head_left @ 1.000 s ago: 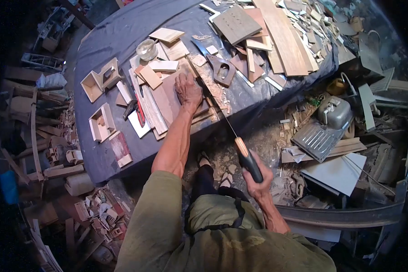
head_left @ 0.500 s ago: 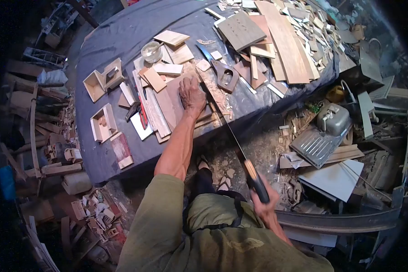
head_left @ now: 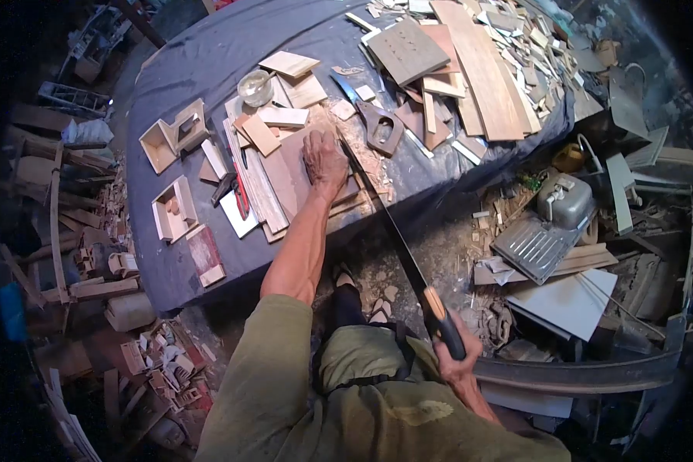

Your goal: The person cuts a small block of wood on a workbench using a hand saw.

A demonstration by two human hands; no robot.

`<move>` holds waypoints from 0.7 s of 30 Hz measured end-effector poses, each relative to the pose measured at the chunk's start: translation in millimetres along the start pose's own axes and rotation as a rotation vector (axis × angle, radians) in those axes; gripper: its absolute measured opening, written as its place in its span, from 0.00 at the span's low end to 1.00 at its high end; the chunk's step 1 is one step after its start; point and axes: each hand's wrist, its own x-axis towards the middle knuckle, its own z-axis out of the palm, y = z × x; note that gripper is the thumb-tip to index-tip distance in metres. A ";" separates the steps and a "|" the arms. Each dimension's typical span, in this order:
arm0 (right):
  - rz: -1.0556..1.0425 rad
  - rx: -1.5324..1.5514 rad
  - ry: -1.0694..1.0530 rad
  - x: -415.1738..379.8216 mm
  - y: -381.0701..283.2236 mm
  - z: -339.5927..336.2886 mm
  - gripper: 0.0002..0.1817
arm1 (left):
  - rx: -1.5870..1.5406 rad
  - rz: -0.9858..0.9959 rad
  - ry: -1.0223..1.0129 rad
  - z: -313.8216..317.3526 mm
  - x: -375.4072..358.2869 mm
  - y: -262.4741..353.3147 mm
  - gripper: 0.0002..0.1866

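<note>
Head view looks down on a workbench draped in a dark blue cloth [head_left: 208, 54], littered with wood offcuts. The left hand [head_left: 325, 160] lies flat, fingers spread, pressing down on a brown wooden board [head_left: 294, 165] that sits on a stack of thin boards near the front edge of the bench. Just to the right of that hand, a handsaw [head_left: 396, 239] runs its long blade diagonally from the board's right edge down off the bench toward the person's lap. The blade's far end touches the wood beside the left hand, where pale sawdust [head_left: 362, 150] lies. The right hand [head_left: 456, 354] is wrapped tight around the saw's black and orange handle, fingers closed on it, low in the frame above the olive-green trousers.

Left of the pressed board lie a red-handled tool [head_left: 241, 199], a white panel and several narrow strips. Farther left on the cloth stand two small open wooden boxes [head_left: 171, 208], and a third box-like frame [head_left: 173, 135] sits behind them. A clear glass jar [head_left: 255, 87] stands near the middle of the bench beside square plywood pieces. A second saw with a dark handle [head_left: 381, 127] rests behind the sawdust. Long planks [head_left: 481, 69] and many scraps pile up at the bench's far right. On the floor to the right lies a steel sink with a ribbed drainboard [head_left: 547, 227] among rubble and boards.
</note>
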 end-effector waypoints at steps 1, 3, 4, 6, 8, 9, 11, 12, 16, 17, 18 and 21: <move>-0.018 0.005 0.038 11.5 -3.6 6.0 0.28 | -0.015 0.011 0.005 0.6 0.8 0.4 0.10; 0.063 0.066 0.032 52.0 -9.8 24.6 0.29 | -0.012 0.007 0.023 0.2 5.5 -1.9 0.10; 0.206 0.072 0.000 60.7 -16.1 25.4 0.28 | 0.005 -0.005 0.030 0.8 7.7 -4.7 0.10; 0.195 0.181 0.002 58.5 -5.4 20.8 0.29 | 0.017 -0.019 0.028 6.3 1.4 -3.0 0.10; 0.124 0.119 0.020 42.0 -1.3 18.1 0.29 | 0.019 -0.016 0.062 5.9 9.1 1.5 0.10; 0.076 0.092 0.024 38.3 0.3 18.9 0.30 | -0.007 -0.021 0.063 3.8 9.7 0.2 0.11; 0.122 0.089 0.009 18.5 0.6 12.2 0.30 | 0.009 0.006 0.035 4.8 3.9 -5.8 0.11; 0.131 0.082 0.005 15.9 1.1 7.3 0.31 | 0.010 0.020 0.035 3.8 8.4 -2.4 0.12; 0.092 0.063 -0.012 10.3 -2.9 -1.2 0.30 | -0.021 0.028 0.014 -7.0 1.8 0.8 0.09; 0.069 0.062 -0.015 5.9 -1.2 -2.6 0.30 | -0.015 0.016 0.023 -5.8 0.1 2.0 0.08; 0.055 0.053 -0.002 3.1 -2.7 -2.2 0.30 | -0.007 0.016 0.016 -3.6 -1.5 1.5 0.08; 0.034 0.054 0.029 4.4 -4.9 1.8 0.29 | 0.002 0.008 -0.037 -7.9 0.8 1.8 0.09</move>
